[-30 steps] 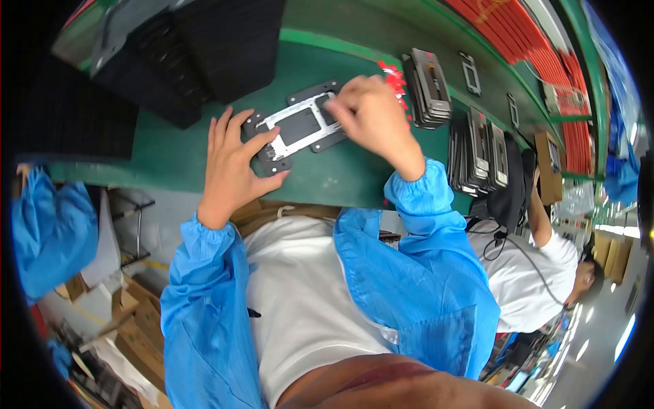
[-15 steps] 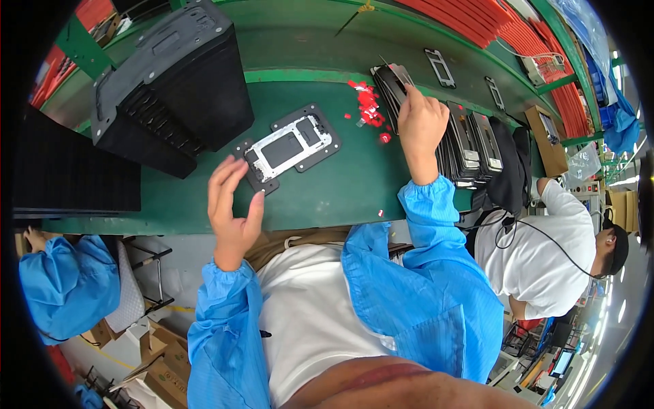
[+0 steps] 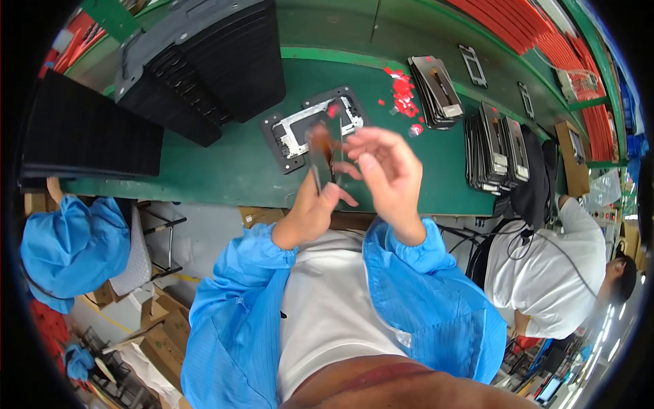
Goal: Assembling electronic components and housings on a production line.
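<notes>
In front of my chest, my left hand grips a thin phone-sized panel by its edges, tilted up and smeared by motion. A brownish-orange patch shows on the panel. My right hand is close beside it, fingers bent toward its upper part and blurred; whether they pinch anything is unclear. A small red tab appears above the panel. Behind both hands, a white-edged phone frame lies in a dark grey fixture plate on the green table, partly hidden by the panel.
Loose red tabs lie beside a stack of thin panels; more stacked panels stand farther right. Tall black trays and another black stack fill the left side. One person sits at right, another at left.
My right hand has come back from the panel stack to my chest. My left hand has left the fixture and now holds a panel. The view has shifted, moving the table items rightward.
</notes>
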Action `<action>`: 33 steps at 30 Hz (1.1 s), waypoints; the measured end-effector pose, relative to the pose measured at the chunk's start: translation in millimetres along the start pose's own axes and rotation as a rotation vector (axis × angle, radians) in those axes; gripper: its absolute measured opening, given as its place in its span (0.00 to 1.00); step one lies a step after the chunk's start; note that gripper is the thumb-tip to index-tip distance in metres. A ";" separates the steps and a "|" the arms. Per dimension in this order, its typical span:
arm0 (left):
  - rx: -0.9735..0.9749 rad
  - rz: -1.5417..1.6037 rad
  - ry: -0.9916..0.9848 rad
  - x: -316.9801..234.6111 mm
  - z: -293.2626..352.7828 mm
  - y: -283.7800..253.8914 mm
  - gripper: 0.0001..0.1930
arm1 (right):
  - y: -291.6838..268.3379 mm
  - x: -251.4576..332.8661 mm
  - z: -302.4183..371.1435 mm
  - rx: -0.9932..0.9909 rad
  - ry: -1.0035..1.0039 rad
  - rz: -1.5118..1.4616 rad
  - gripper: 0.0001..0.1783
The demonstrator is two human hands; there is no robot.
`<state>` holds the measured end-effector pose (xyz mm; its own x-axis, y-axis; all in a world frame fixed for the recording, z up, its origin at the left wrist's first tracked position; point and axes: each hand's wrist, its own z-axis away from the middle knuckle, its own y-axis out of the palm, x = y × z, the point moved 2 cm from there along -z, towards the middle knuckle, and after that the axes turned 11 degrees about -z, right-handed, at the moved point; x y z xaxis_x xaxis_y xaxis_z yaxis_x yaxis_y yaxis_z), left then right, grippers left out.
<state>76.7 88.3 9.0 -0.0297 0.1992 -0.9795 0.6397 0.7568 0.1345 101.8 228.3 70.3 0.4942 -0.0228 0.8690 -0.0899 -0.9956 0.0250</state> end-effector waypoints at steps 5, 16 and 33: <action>-0.093 -0.689 0.211 -4.2 9.7 -1.2 0.44 | -0.6 -19.9 9.3 -0.143 0.339 -0.629 0.11; -0.095 -0.583 0.138 -3.9 15.5 -14.8 0.43 | -10.6 -11.4 -19.8 0.072 0.468 -0.600 0.07; -0.297 0.322 -0.191 -32.3 2.5 -37.7 0.42 | -127.1 -80.3 -83.9 0.112 0.824 0.814 0.08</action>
<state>55.5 51.8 35.2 0.2937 0.3563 -0.8870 0.3448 0.8260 0.4459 1.0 364.3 38.9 -0.3902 -0.6340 0.6676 -0.0252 -0.7175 -0.6961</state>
